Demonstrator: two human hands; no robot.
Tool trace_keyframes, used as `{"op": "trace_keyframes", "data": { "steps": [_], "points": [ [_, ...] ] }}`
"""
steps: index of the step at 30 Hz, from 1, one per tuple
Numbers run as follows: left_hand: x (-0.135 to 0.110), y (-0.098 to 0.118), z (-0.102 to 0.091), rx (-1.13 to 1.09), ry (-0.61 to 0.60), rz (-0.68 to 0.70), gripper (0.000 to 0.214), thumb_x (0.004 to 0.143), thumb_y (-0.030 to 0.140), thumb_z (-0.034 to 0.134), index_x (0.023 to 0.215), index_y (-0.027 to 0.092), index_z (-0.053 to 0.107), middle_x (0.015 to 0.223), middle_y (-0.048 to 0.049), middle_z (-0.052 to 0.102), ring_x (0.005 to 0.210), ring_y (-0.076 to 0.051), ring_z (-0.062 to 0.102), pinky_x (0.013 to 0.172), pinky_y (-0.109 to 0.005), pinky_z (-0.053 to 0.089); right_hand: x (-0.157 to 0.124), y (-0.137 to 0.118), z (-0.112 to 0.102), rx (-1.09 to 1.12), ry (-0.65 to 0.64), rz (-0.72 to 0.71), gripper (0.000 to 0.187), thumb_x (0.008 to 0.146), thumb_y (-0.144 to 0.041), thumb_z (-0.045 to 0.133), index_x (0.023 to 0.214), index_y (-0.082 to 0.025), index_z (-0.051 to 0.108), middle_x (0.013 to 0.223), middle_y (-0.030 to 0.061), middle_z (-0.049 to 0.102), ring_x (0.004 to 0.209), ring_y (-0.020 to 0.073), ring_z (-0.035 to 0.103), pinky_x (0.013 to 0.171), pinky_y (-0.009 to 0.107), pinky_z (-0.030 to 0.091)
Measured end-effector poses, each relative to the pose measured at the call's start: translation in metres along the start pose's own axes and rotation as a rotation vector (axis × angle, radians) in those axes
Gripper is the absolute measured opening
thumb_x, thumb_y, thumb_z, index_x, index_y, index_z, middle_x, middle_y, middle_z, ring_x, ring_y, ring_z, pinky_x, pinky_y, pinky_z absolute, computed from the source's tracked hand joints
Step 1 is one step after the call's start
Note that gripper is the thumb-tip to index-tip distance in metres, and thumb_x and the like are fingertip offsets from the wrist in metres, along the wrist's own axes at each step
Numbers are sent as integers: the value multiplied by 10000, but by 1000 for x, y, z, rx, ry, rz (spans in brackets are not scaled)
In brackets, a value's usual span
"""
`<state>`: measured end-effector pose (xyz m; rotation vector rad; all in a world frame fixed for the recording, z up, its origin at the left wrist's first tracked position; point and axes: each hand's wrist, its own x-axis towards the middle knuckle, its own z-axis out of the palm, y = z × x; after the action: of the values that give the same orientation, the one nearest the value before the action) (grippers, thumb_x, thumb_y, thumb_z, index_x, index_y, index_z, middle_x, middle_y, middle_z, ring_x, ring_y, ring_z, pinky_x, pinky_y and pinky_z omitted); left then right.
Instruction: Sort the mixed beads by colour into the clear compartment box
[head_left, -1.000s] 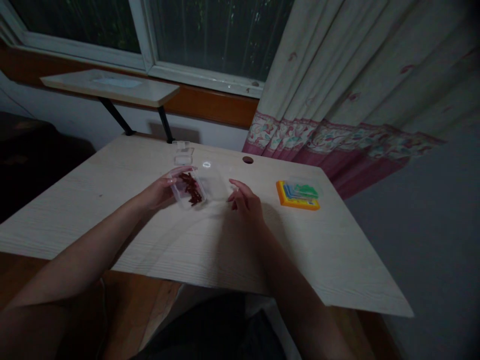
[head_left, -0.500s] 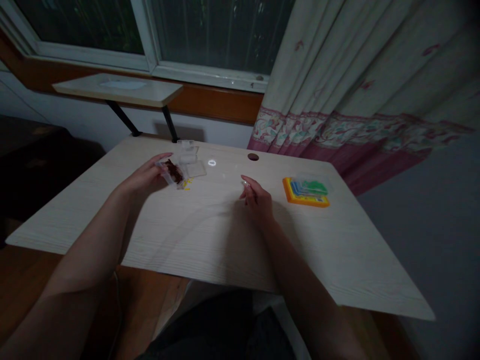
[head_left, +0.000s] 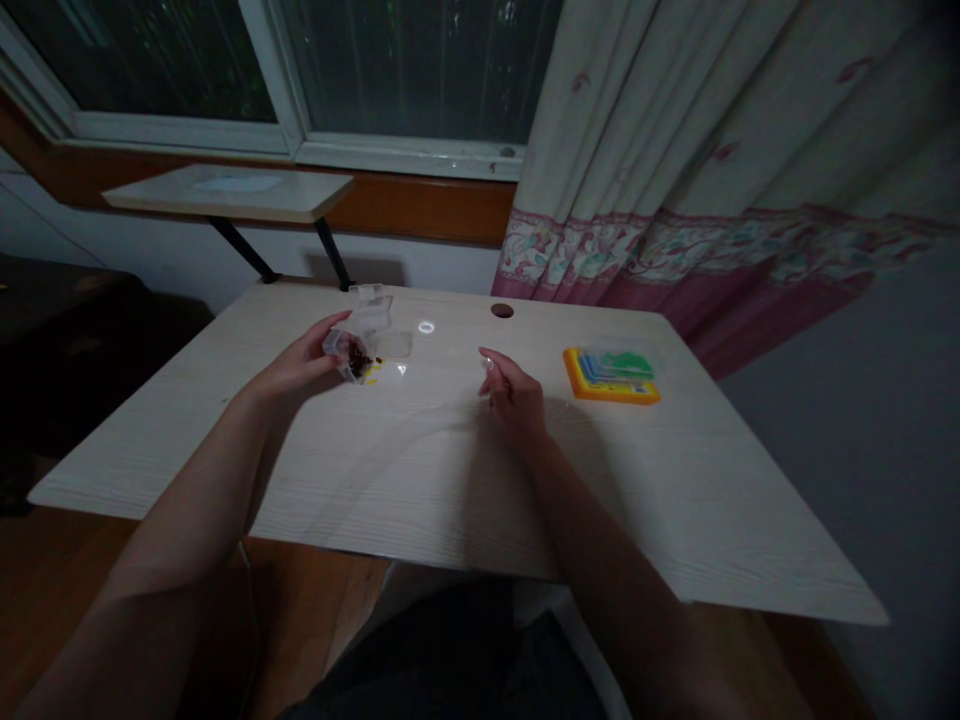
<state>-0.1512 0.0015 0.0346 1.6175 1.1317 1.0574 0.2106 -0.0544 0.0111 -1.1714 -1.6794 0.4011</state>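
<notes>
My left hand point(head_left: 301, 362) is closed around a clear plastic box point(head_left: 336, 345), tipped to the right over the table. Small dark brown pieces point(head_left: 358, 358) are gathered at its lower, open side. Beside that opening, several small yellow pieces point(head_left: 372, 377) lie on the table, with a dark one among them. My right hand point(head_left: 516, 398) hovers above the middle of the table with thumb and fingers drawn together in a pinch. Something tiny and shiny shows at its fingertips, too small to name.
Behind the tipped box are more clear plastic containers point(head_left: 369, 305) and a flat clear lid point(head_left: 397, 345). At the right lies an orange and yellow case point(head_left: 611, 390) with blue and green contents under clear plastic. A raised shelf point(head_left: 300, 200) stands at the back left, and a curtain point(head_left: 600, 190) hangs behind.
My left hand has tipped the clear box further, and the dark pieces have slid down to its right side, near the table. My right hand stays almost in place.
</notes>
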Motion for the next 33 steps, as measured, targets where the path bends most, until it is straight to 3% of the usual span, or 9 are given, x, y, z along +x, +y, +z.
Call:
{"op": "trace_keyframes", "data": {
  "steps": [5, 13, 20, 26, 33],
  "points": [
    [-6, 7, 10, -38, -23, -9, 816, 776, 337, 807, 1511, 327, 453, 1317, -104, 644, 1167, -287, 654, 1035, -508, 533, 1, -1, 0, -17, 2, -5, 458, 1040, -456, 412, 1309, -187, 667, 812, 24, 750, 590, 111, 637, 710, 253, 551],
    [-11, 17, 16, 40, -69, 33, 883, 752, 255, 795, 1551, 285, 420, 1395, -136, 574, 1163, -298, 636, 991, -481, 570, 0, -1, 1, -11, -12, 1, 455, 1041, -456, 413, 1309, -193, 670, 814, 23, 749, 602, 115, 648, 705, 248, 547],
    [-10, 15, 22, 202, -30, 93, 904, 728, 279, 825, 1544, 325, 440, 1579, -108, 416, 1346, -365, 506, 1111, -521, 479, 0, -1, 1, -2, -21, 17, 455, 1039, -458, 423, 1307, -186, 671, 795, 17, 740, 617, 118, 655, 733, 252, 550],
    [-10, 15, 23, 259, -39, 114, 880, 760, 301, 800, 1554, 329, 423, 1547, -96, 449, 1383, -374, 460, 1162, -548, 422, -1, -1, 1, 2, -29, 31, 460, 1041, -471, 421, 1315, -193, 667, 765, 7, 720, 631, 124, 661, 731, 251, 546],
    [-10, 19, 20, 380, -66, 268, 786, 774, 303, 782, 1507, 310, 497, 1478, -100, 510, 1358, -356, 493, 1179, -561, 405, -1, 0, 1, 9, -27, 32, 463, 1040, -473, 428, 1312, -186, 669, 758, 9, 716, 627, 127, 657, 722, 253, 544]
  ]
}}
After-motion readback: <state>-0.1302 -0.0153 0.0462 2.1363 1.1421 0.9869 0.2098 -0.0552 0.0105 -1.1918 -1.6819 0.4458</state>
